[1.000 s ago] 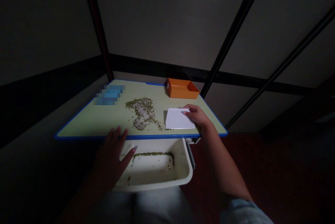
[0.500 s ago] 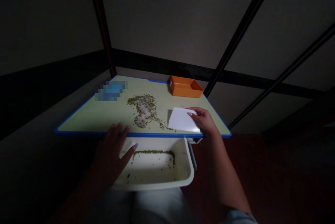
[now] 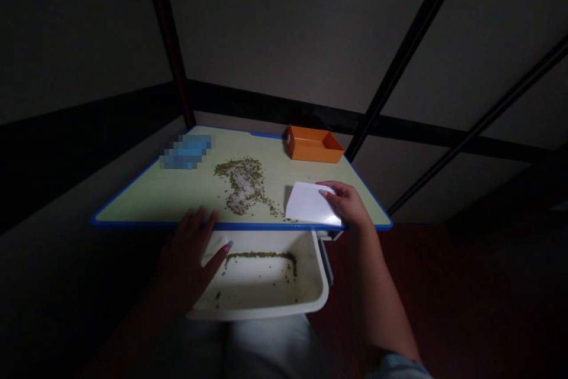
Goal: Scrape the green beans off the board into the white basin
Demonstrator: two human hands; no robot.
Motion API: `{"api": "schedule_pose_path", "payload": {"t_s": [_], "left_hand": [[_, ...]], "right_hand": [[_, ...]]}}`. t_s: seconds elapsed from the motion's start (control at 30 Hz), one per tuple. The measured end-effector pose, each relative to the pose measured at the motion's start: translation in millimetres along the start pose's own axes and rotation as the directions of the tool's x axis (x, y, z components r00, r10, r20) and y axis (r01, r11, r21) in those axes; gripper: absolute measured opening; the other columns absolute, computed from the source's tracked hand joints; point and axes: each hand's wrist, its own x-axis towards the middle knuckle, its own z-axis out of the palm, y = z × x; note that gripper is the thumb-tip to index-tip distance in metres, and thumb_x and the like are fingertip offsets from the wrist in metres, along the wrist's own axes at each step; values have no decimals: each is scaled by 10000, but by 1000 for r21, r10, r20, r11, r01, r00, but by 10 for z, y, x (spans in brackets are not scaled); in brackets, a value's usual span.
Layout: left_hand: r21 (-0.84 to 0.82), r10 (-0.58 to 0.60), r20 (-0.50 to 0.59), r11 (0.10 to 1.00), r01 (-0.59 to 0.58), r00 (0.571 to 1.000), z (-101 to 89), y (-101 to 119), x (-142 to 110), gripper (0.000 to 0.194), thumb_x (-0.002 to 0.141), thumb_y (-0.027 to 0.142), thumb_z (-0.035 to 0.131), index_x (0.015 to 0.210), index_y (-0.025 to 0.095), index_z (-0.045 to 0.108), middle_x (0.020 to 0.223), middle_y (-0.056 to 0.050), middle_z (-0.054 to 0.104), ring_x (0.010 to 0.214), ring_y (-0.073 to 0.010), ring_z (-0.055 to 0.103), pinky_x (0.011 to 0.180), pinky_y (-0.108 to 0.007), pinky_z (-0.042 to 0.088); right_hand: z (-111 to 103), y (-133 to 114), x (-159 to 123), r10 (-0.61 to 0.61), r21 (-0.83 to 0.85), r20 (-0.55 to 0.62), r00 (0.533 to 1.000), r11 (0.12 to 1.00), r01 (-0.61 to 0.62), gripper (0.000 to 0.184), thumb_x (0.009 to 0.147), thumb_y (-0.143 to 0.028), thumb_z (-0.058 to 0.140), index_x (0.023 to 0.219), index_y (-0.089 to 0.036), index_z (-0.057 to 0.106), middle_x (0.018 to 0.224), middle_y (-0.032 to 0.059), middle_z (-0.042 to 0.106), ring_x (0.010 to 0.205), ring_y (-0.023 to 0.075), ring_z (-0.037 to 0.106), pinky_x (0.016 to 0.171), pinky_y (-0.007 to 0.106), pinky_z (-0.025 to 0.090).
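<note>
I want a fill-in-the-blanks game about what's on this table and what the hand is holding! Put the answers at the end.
1. The right hand holds a flat card that is coloured ____.
2. In this picture, the heap of loose bits lies to the ____ of the card.
3. The open box near the back is coloured ____.
4. Beyond the pale tub is a table whose rim is coloured ____.

Missing words: white; left; orange; blue.
</note>
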Motion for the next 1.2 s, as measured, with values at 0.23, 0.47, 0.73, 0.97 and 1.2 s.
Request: {"api": "schedule_pose_path", "payload": {"t_s": [0.23,0.47,0.73,0.97,1.2], "left_hand": [[12,2,-5,1000,-2,1000,21,-11,-13,659,887,572,413,1442,220,453,1581,-149,417,1491,-342,325,1165,-585,344],[29,7,-7,1000,-7,1000,33,-29,-39,650,893,559,417,1457,236,432,1596,-146,393,1494,-339,321,1148,-596,365],[21,-2,18,1000,2,1000,23,-20,-37,655,899,567,394,1463,235,424,1601,-137,387,1507,-339,292,1156,-591,357],[3,1,35,1000,-1,999,-25,11,-11,666,897,572,385,1462,221,428,1597,-151,390,1502,-351,298,1149,-605,362],[-2,-12,42,1000,12,999,-33,36,5,684,892,578,380,1447,185,453,1586,-178,398,1499,-359,302,1161,-602,348]], "right_hand": [[8,-10,-8,-23,8,4,1000,1000,23,375,601,-392,819,907,-178,786,965,88,771,821,202,646,723,312,464],[14,-7,-18,-34,10,22,999,999,34,380,606,-401,826,921,-189,801,984,88,777,841,209,658,738,319,471],[35,-10,-32,-46,-26,33,998,999,47,395,625,-416,817,942,-180,800,1008,102,774,843,215,665,733,324,483],[79,-49,-45,-64,-78,41,997,995,67,402,645,-424,803,958,-173,803,1017,107,772,835,217,662,697,316,488],[129,-70,-55,-24,-74,50,998,997,28,428,634,-422,805,965,-150,803,951,104,772,747,188,631,620,288,456]]}}
